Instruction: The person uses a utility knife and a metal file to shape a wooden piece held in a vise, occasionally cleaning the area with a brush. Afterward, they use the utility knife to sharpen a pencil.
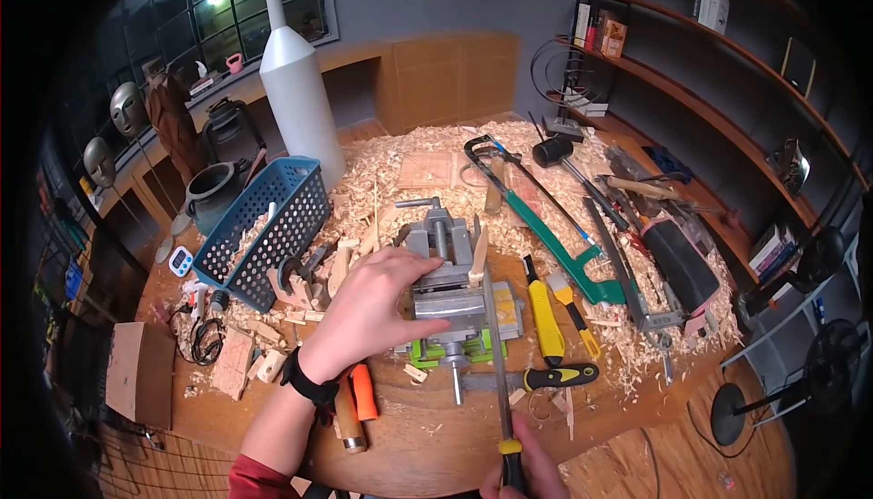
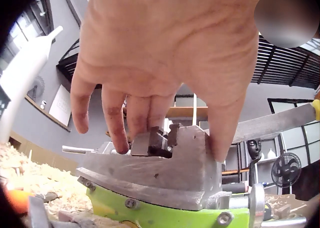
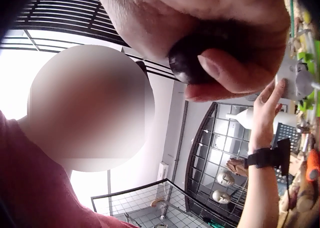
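In the head view a grey metal bench vise [image 1: 450, 304] on a green base [image 1: 427, 351] stands at the table's middle. A slim, pointed piece of wood [image 1: 479, 258] sticks up at its right side. My left hand [image 1: 368, 304] rests over the vise from the left; in the left wrist view its fingers [image 2: 115, 118] reach down spread and fairly straight, with the thumb at the other end of the block. My right hand [image 1: 532, 463] grips the black-and-yellow handle of a long file [image 1: 497, 354]. The file's blade points away from me, its far end beside the wood piece.
Right of the vise lie a yellow utility knife [image 1: 546, 322], a green hacksaw [image 1: 555, 240] and a black-and-yellow handled tool [image 1: 561, 376]. A blue basket [image 1: 273, 226] stands left, with a chisel-like wooden handle [image 1: 348, 417] and an orange handle [image 1: 365, 392] nearer. Wood shavings [image 1: 364, 181] cover the back.
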`<state>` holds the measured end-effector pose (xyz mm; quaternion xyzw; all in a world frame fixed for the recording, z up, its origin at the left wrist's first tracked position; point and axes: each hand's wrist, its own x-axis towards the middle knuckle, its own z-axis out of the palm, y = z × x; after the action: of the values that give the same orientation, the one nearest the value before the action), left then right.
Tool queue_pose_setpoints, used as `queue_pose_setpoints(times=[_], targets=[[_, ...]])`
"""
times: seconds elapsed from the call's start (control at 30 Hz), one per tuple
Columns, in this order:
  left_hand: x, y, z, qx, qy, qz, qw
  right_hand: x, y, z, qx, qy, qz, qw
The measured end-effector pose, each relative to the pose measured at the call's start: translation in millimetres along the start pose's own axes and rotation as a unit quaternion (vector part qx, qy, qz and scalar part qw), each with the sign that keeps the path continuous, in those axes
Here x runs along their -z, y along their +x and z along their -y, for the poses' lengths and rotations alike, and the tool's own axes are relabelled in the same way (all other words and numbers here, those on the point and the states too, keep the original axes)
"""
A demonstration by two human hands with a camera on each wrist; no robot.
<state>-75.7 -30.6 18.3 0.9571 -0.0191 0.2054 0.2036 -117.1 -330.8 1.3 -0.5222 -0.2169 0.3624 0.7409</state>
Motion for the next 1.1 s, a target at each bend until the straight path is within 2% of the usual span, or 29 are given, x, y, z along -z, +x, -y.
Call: queue_pose_setpoints(times=[0.23,0.3,0.37,0.57,0.63,0.67,0.83,0.9,1.03,1.1], targets=[[-2,-1,4,0.01,-0.015,0.009,1.0,-3,4,3,-0.014,-0.034,0.004,0.999],[-4,-1,4,-0.017,0.0,-0.009,1.0,1,13,5,-0.013,-0.05,0.012,0.999],[-2,-2,3,-0.02,0.005,-0.01,1.0,6,19,4,-0.037,-0.016,-0.011,0.999],[-2,-3,4,-0.016,0.002,-0.017,1.0,26,2,1,-0.065,-0.016,0.003,0.998],[-2,-2,3,-0.016,-0.004,-0.004,1.0,34,14,3,-0.047,-0.011,0.026,0.998],[-2,-1,3,-0.017,0.0,-0.007,1.0,35,19,7,-0.063,-0.005,0.009,0.998],[0,-3,2,0.008,-0.007,-0.002,1.0,41,13,10,-0.053,-0.024,0.022,0.998],[-1,-1,3,0.004,-0.005,0.01,1.0,44,11,11,-0.063,0.014,0.044,0.997],[-1,0,1,0.001,-0.008,0.013,1.0,53,31,8,-0.071,-0.008,0.018,0.997],[-1,-1,1,0.009,-0.004,0.011,1.0,61,37,9,-0.068,0.004,0.03,0.997]])
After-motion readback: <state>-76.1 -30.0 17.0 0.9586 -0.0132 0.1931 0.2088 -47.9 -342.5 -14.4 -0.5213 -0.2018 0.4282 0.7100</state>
